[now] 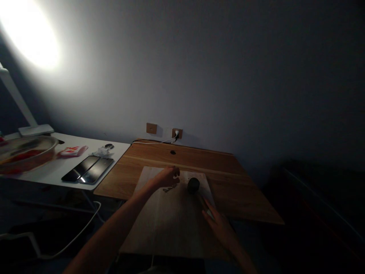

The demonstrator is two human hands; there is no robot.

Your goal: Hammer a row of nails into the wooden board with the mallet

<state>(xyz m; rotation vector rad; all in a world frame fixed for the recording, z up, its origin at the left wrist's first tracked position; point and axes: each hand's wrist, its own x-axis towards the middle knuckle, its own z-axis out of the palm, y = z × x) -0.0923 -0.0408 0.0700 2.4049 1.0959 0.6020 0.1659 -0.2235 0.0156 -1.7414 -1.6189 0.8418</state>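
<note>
Holding a round-headed tool (194,186) near the board's (171,228) far right corner, with right hand (219,225) clamped on it. Curling left hand (167,176) by small bits (169,188) near the far edge — can't tell if pinching. Probably working on bits — calls for careful fingers.

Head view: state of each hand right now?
Left hand: fingers curled; whether it holds anything cannot be told.
Right hand: closed around a dark-headed tool.

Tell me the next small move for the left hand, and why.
Probably ease the left hand away from the dark round-headed tool. The right hand holds that tool, and its head sits close beside the left hand, so a tap might catch the fingers. Small pieces also lie on the board there.
</note>
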